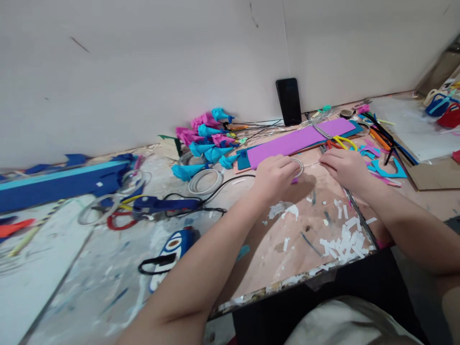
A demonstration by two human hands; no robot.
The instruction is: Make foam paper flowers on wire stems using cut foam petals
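Note:
My left hand [275,176] is closed round a roll of clear tape [299,166], held just above the worktable [287,230]. My right hand [345,166] pinches the loose end of the tape, a thin strip stretched between the two hands. Both hands hover in front of a long purple foam sheet [298,140]. Yellow-handled scissors [339,140] lie on that sheet close behind my right hand. A small magenta piece shows under my left hand.
Cyan and pink paper flowers [208,141] lie at the back by the wall. A black phone [288,101] leans upright. White paper scraps [343,237] litter the front edge. A blue glue gun [161,205], red scissors and tape rolls lie at left; foam offcuts at right.

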